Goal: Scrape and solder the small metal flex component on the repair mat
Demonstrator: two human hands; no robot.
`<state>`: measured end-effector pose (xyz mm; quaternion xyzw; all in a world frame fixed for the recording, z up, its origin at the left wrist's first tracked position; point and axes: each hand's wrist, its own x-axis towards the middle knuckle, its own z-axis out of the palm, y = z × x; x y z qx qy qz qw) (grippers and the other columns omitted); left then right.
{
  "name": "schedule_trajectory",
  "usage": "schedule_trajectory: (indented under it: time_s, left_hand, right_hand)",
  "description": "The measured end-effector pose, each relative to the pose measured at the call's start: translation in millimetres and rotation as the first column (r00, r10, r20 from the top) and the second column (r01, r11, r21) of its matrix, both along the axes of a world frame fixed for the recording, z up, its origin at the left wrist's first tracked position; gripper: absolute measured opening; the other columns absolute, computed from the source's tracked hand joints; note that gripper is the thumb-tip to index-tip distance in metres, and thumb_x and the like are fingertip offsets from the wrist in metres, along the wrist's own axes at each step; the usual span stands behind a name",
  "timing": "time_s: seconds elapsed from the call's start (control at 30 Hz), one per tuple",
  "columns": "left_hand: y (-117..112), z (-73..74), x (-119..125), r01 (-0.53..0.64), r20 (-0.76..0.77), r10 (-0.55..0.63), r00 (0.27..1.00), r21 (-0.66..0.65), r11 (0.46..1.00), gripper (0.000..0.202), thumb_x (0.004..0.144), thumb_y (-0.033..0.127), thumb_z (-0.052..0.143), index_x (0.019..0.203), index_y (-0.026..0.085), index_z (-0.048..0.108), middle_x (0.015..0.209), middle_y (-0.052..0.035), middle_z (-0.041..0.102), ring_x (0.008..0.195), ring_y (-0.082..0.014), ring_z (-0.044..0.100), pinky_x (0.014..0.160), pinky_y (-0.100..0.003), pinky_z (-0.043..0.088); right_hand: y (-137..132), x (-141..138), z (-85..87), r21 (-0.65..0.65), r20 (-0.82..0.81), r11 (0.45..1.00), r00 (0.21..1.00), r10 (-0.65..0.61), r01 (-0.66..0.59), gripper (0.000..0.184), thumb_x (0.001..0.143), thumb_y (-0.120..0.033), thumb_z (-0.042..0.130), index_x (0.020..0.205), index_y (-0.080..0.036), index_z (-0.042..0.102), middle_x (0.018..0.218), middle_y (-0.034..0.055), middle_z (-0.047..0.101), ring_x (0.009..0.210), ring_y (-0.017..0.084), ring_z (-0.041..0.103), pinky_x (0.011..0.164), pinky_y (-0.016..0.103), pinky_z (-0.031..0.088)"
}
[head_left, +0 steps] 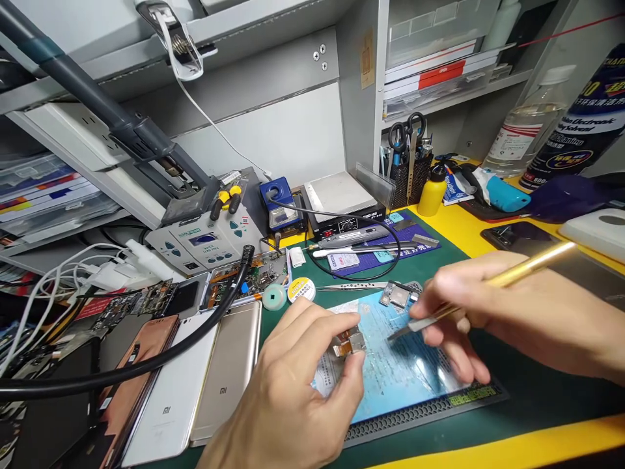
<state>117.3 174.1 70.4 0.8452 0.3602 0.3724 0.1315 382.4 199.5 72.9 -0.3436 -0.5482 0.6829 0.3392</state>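
Between thumb and index finger, my left hand (303, 384) pinches a small electronic part with an orange flex cable (349, 341), just above a blue printed sheet (390, 384). My right hand (454, 312) is closed on a craft knife with a gold handle (527, 266); its thin blade points left over the sheet, apart from the small part. Behind the blade, a small circuit board with metal shields (398, 296) lies on the sheet's far edge. A pair of metal tweezers (351, 286) rests just beyond the sheet.
Several phone back covers (227, 378) lie at left, crossed by a thick black hose (161, 365). A hot-air station (205, 241), a flat heating plate (336, 195) and a pen holder (407, 176) stand behind. Bottles, including a yellow one (433, 190), are at right.
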Motion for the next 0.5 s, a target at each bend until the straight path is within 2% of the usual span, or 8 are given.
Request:
schedule_trajectory:
  time_s: [0.03, 0.1, 0.23, 0.5]
  left_hand:
    - [-0.4, 0.0, -0.4, 0.007, 0.003, -0.007, 1.0, -0.006, 1.0, 0.024, 0.087, 0.002, 0.065, 0.11, 0.01, 0.07, 0.089, -0.0052, 0.069, 0.083, -0.0147, 0.058, 0.083, -0.03, 0.05]
    - [-1.8, -0.1, -1.1, 0.012, 0.001, -0.012, 1.0, -0.04, 0.999, 0.025, 0.088, 0.003, 0.065, 0.112, 0.011, 0.07, 0.091, -0.0055, 0.069, 0.086, -0.0147, 0.059, 0.083, -0.029, 0.05]
    - [-4.8, -0.6, -0.9, 0.01, -0.02, -0.012, 1.0, -0.106, 0.994, 0.03, 0.09, 0.004, 0.066, 0.118, 0.013, 0.068, 0.092, -0.0036, 0.068, 0.087, -0.014, 0.059, 0.081, -0.026, 0.05]
    - [-4.9, -5.8, -2.1, 0.009, -0.072, -0.017, 0.997, -0.119, 0.993, 0.03, 0.091, 0.007, 0.066, 0.119, 0.018, 0.068, 0.093, -0.003, 0.068, 0.086, -0.0149, 0.06, 0.081, -0.028, 0.052]
  right_hand:
    - [-0.5, -1.7, -1.1, -0.034, 0.023, 0.999, 1.0, 0.015, -0.014, 0.032, 0.096, -0.046, 0.073, 0.094, -0.015, 0.078, 0.069, 0.0082, 0.077, 0.053, 0.019, 0.073, 0.048, 0.024, 0.058]
    - [-2.9, -5.8, -2.2, -0.084, 0.041, 0.996, 0.999, 0.027, -0.023, 0.027, 0.091, -0.04, 0.08, 0.096, -0.014, 0.075, 0.064, 0.005, 0.075, 0.052, 0.015, 0.07, 0.05, 0.021, 0.057]
    - [-10.2, -14.3, -4.5, -0.146, -0.005, 0.989, 0.999, 0.032, -0.032, 0.028, 0.09, -0.04, 0.081, 0.095, -0.014, 0.071, 0.06, 0.0038, 0.073, 0.05, 0.011, 0.065, 0.049, 0.017, 0.053]
    - [-16.1, -21.5, -11.4, -0.187, -0.046, 0.982, 0.999, -0.017, 0.008, 0.031, 0.091, -0.044, 0.079, 0.086, -0.016, 0.065, 0.053, 0.0014, 0.068, 0.043, 0.009, 0.058, 0.043, 0.015, 0.049]
